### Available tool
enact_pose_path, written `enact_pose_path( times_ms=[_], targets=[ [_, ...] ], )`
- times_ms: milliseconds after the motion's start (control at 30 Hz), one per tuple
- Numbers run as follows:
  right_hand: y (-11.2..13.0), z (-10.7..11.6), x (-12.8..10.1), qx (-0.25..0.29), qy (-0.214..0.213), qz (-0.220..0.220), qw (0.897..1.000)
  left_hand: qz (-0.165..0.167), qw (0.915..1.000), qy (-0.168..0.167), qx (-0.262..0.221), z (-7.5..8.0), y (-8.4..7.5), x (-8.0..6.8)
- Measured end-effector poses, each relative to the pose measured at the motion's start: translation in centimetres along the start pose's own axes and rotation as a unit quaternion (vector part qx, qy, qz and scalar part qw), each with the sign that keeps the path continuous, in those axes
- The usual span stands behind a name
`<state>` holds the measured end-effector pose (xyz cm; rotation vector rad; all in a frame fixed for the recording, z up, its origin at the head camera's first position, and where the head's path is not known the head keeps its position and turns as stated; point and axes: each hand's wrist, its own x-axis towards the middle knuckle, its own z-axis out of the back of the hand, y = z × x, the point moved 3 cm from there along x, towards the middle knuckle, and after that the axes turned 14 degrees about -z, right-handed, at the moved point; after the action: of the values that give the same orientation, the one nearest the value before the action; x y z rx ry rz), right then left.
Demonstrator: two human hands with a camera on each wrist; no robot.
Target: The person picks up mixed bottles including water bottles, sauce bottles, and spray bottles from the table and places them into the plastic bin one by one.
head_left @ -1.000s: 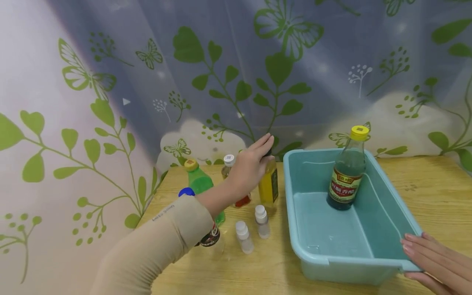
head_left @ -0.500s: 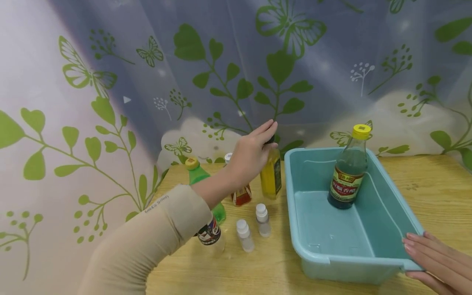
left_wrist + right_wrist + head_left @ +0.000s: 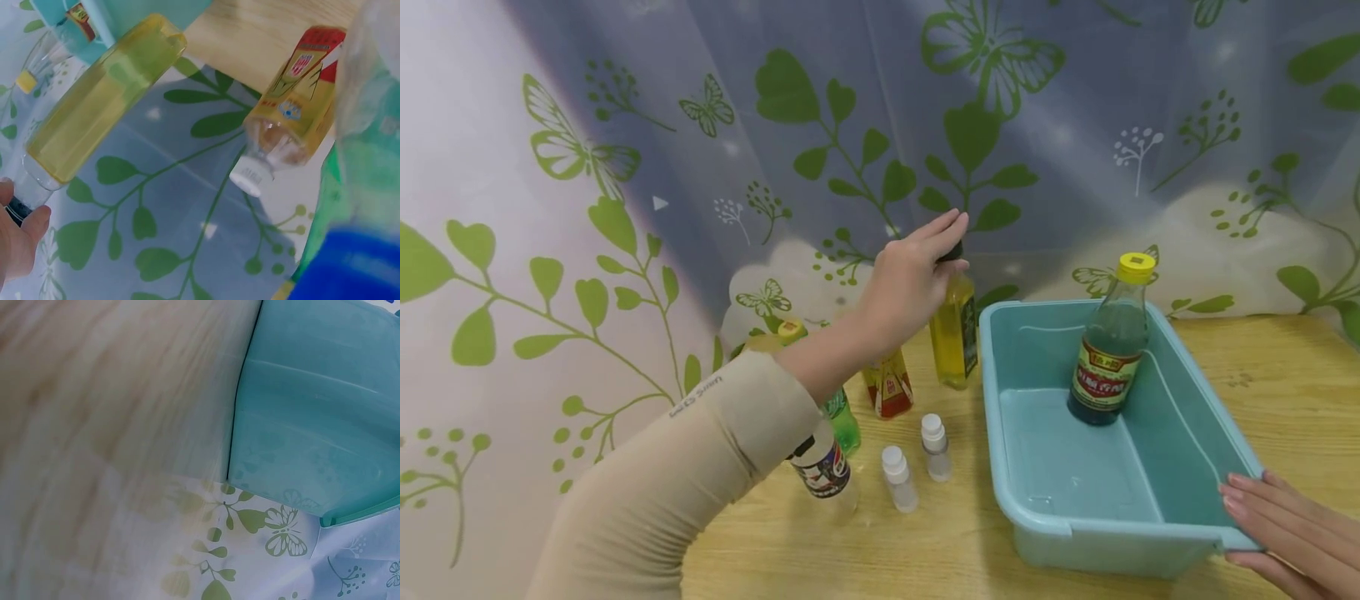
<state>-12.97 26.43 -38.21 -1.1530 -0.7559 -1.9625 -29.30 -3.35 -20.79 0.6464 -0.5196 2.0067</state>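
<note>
L hand (image 3: 910, 287) fingers curl over the black cap of the yellow oil bottle (image 3: 956, 333), thumb and fingertips pinching the top; index finger stretches out fairly straight above it. Wrist view shows the thumb (image 3: 22, 240) pressed against the dark cap. Bottle hangs upright, lifted off the table (image 3: 1285, 392), just left of the teal tub (image 3: 1157, 517) near its back-left corner, not inside it. Bottle: clear squarish body, yellow liquid nearly to the shoulder, dark label on one side, short neck.

R hand (image 3: 1288, 533) lies flat w/ fingers straight against the tub's near-right corner, fingertips touching the rim; holds nothing.

Inside the tub, at the back, stands a dark vinegar bottle (image 3: 1108, 350) w/ yellow cap and red-gold label, upright, leaning slightly toward the wall.

Left of the tub on the table: a small bottle w/ red-yellow label (image 3: 889, 387), just beside the oil bottle; a green bottle w/ yellow cap (image 3: 842, 421), partly hidden by the forearm; a bottle w/ dark label (image 3: 823, 471) under the beige sleeve (image 3: 700, 475); two small clear vials w/ white caps (image 3: 934, 448) (image 3: 898, 478), near each other in front.

Surface is light wood-grain. Backdrop is a translucent curtain (image 3: 625, 167) printed w/ green leaves and butterflies, hanging behind and to the left of the table.
</note>
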Motion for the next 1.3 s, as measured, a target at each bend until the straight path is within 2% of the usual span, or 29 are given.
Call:
enact_pose_path(
  times_ms=[433,767,1067,1300],
  targets=[
    [0.3,0.0,0.3,0.008,-0.007,-0.003,1.0,-0.024,0.9993,-0.009,0.027,1.9,-0.8,2.1],
    [0.1,0.3,-0.2,-0.024,0.019,-0.022,0.999,-0.005,0.9996,0.01,0.025,2.9,-1.8,4.1],
    [-0.7,0.4,-1.1,-0.022,0.025,-0.026,0.999,0.018,0.9996,0.016,-0.012,2.8,-2.3,5.2],
    [-0.6,0.4,-0.9,-0.013,0.019,-0.013,1.0,0.017,0.9984,0.017,-0.051,1.7,-2.8,5.5]
  ],
)
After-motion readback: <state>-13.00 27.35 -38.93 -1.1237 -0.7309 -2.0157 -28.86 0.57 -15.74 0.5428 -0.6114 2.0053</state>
